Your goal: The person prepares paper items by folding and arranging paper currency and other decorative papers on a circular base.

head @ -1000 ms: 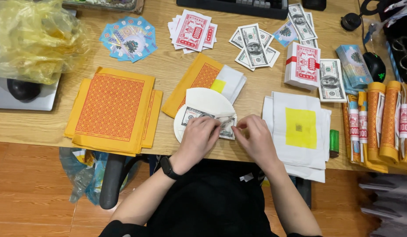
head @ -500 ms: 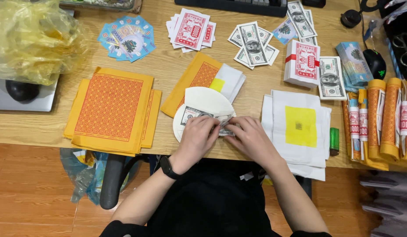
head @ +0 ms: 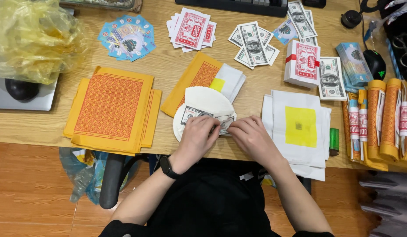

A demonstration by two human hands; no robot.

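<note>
Banknotes [head: 212, 119], thin, light, floppy and probably slippery, are pinched at their 6 o'clock edge by left hand [head: 197, 136] and right hand [head: 251, 138] over the fanned white paper [head: 207, 98], so they're best gripped by the edges.

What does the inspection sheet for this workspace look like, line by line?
Surface: wooden desk, covered with paper goods.
Job's things: grey banknote-style paper on a fanned white paper round.
Clutter: orange paper stack, red-printed cards, white sheets with yellow square, orange rolls, yellow plastic bag, green lighter.
Grippers: left hand and right hand both pinch the note.
Cables: one by the black mouse.
Surroundings: wood floor.
</note>
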